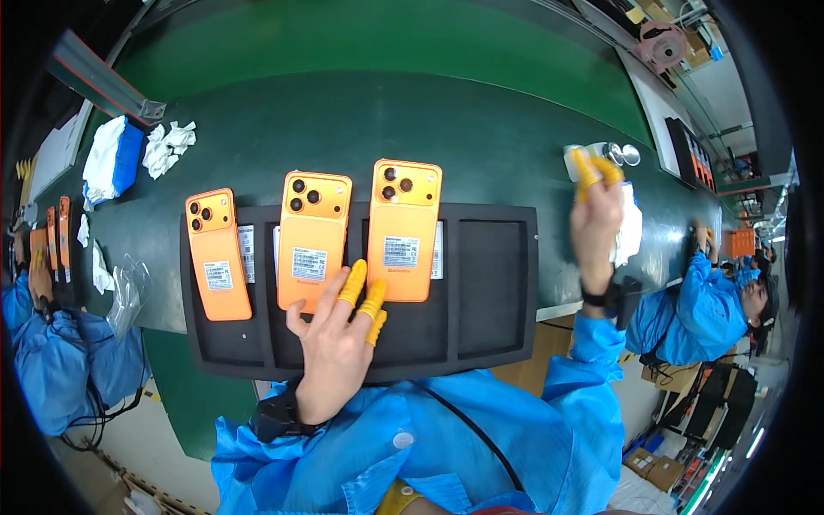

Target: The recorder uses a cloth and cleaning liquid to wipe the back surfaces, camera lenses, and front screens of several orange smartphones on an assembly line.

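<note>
Three orange phones lie back up on a black compartmented tray (493, 343), each with a white label: the left phone (228, 302), the middle phone (313, 229) and the right phone (405, 221). My left hand (333, 343) rests open over the tray's near side, fingers stretched forward in yellow finger cots. Its fingertips are by the lower ends of the middle and right phones. Reaching far right, my right hand (598, 210) has its yellow-covered fingers at a small white piece (572, 163) beside round metal-topped containers (630, 154). Whether it grips anything is unclear.
A white cloth (629, 225) lies beside my right wrist. On the left are a blue-and-white pack (114, 161), crumpled wipes (168, 148) and a clear plastic bag (129, 292). People in blue sit on both sides. A rack of orange phones (689, 154) stands far right.
</note>
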Demonstrator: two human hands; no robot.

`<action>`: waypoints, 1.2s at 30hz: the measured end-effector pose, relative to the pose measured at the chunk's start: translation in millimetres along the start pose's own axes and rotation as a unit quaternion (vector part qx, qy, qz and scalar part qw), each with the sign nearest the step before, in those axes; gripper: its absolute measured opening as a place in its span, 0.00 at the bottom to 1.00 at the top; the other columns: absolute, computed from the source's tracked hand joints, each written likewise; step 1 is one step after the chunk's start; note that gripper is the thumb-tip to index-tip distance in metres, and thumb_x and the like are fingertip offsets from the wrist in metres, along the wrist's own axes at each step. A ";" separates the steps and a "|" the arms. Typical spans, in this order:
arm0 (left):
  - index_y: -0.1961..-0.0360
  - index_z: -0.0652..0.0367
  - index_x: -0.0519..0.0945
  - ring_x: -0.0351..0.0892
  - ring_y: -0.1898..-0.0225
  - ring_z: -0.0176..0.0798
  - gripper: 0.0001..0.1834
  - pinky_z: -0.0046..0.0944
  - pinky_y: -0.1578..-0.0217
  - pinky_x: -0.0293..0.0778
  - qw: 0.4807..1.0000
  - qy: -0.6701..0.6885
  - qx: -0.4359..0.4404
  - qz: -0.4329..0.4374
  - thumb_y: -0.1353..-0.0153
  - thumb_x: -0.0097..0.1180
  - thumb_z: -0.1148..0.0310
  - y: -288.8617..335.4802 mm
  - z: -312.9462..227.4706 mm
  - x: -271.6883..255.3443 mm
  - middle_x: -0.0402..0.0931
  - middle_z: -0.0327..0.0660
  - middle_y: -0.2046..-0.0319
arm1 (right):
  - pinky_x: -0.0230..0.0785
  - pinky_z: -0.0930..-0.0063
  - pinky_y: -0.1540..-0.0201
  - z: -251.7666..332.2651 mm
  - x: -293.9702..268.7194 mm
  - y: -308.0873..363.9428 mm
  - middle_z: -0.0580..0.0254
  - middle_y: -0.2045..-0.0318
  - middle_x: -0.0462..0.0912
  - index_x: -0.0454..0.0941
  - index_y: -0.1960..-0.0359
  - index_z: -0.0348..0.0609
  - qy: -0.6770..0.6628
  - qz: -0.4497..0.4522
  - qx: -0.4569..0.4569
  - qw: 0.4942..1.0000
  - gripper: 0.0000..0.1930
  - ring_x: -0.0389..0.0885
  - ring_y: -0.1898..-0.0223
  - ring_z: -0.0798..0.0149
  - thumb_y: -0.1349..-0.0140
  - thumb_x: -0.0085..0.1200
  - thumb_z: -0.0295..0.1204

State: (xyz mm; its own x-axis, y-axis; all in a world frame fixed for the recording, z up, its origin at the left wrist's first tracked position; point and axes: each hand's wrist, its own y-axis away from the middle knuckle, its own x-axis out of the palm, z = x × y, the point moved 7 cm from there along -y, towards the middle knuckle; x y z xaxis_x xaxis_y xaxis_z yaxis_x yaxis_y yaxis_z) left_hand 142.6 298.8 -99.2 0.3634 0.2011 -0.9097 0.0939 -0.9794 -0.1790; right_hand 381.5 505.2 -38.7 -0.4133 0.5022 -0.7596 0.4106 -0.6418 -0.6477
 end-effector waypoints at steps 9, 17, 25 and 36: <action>0.62 0.56 0.85 0.66 0.40 0.39 0.14 0.52 0.53 0.47 0.999 0.015 -0.036 -0.024 0.51 0.66 0.66 -6.7 -3.1 -1.8 0.77 0.36 0.53 | 0.73 0.68 0.63 152.0 63.0 -8.1 0.52 0.59 0.76 0.81 0.57 0.38 -0.205 0.150 -0.214 0.943 0.19 0.75 0.62 0.56 0.55 0.57 0.23; 0.71 0.57 0.84 0.65 0.40 0.43 0.07 0.54 0.55 0.45 1.000 0.007 -0.004 -0.008 0.51 0.65 0.67 -9.7 -2.7 4.1 0.77 0.37 0.55 | 0.72 0.68 0.66 152.1 65.5 -6.6 0.51 0.59 0.76 0.80 0.60 0.35 -0.194 0.141 -0.257 0.936 0.19 0.75 0.63 0.55 0.59 0.58 0.24; 0.77 0.53 0.81 0.67 0.40 0.37 0.02 0.52 0.53 0.44 0.999 0.021 -0.017 -0.022 0.53 0.63 0.72 -8.5 -2.3 1.7 0.72 0.36 0.65 | 0.72 0.68 0.68 151.7 61.9 -7.0 0.51 0.60 0.75 0.81 0.61 0.36 -0.205 0.142 -0.268 0.931 0.18 0.76 0.65 0.55 0.59 0.58 0.24; 0.76 0.54 0.82 0.68 0.41 0.38 0.03 0.52 0.53 0.44 0.999 0.023 -0.007 -0.026 0.54 0.63 0.72 -9.1 -1.9 4.2 0.73 0.37 0.63 | 0.72 0.69 0.68 149.7 63.7 -9.0 0.52 0.60 0.75 0.82 0.62 0.36 -0.184 0.148 -0.257 0.937 0.19 0.76 0.66 0.56 0.61 0.59 0.24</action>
State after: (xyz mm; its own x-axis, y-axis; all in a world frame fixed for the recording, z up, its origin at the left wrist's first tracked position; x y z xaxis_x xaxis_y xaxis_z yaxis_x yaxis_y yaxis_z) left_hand 145.0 308.6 -100.7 0.3993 0.2535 -0.8811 0.1276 -0.9670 -0.2204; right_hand 229.8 456.2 -72.4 -0.4334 0.0525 -0.8997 0.8496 -0.3092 -0.4273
